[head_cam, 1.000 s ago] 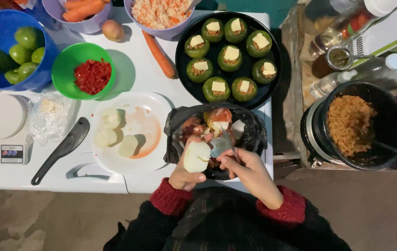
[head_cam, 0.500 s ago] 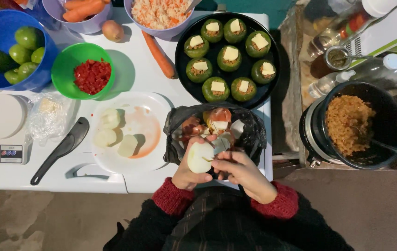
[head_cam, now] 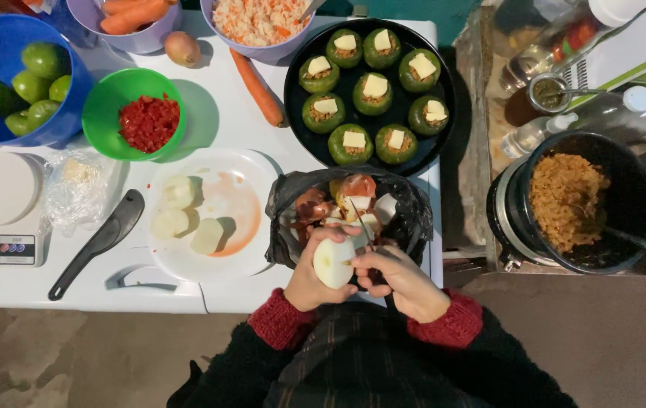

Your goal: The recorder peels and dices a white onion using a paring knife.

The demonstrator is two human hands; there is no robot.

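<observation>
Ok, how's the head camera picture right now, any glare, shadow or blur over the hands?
Head view: light is even and soft, with no glare on the white table; the left hand holding the peeled pale onion and the right hand are reasonably sharp; the knife blade reads only as a thin dark line; the black bag is dim inside; corners bend slightly from the wide lens.

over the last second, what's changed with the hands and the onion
The left hand has kept its hold on the peeled onion and drawn it slightly toward the body, off the black scrap bag. The right hand has closed in beside it with the knife at the onion. The white plate, the pan of stuffed peppers and the bowls lie as before.
</observation>
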